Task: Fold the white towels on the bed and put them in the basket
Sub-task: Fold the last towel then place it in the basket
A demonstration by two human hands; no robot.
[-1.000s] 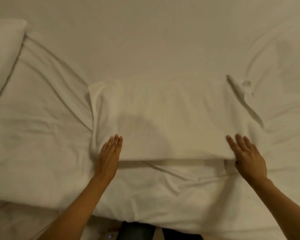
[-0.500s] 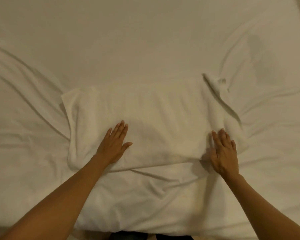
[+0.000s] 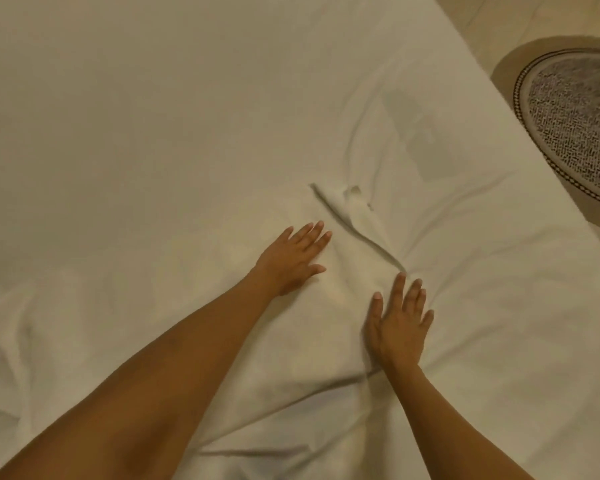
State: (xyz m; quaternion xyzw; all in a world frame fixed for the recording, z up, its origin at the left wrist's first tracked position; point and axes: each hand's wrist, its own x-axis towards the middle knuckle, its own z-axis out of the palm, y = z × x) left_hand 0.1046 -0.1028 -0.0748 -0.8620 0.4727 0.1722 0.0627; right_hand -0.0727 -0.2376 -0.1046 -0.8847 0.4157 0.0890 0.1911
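A white towel [image 3: 194, 271], folded lengthwise, lies flat across the white bed [image 3: 153, 98]; its right end is rumpled, with one corner [image 3: 343, 206] turned up. My left hand [image 3: 291, 259] lies flat and open on the towel near that right end, fingers spread. My right hand [image 3: 397, 323] rests flat, fingers apart, on the towel's lower right edge, a little nearer to me. Neither hand grips any cloth. A round woven basket [image 3: 575, 133] stands on the floor beyond the bed's right edge.
The bed sheet is creased around the towel, with a faint darker patch [image 3: 413, 136] on the right. The bed's right edge [image 3: 520, 133] runs diagonally, and light floor [image 3: 516, 19] shows past it.
My view has swung right, bringing the basket and floor into sight. My left hand has slid rightward across the towel toward its right end; both hands are now close together.
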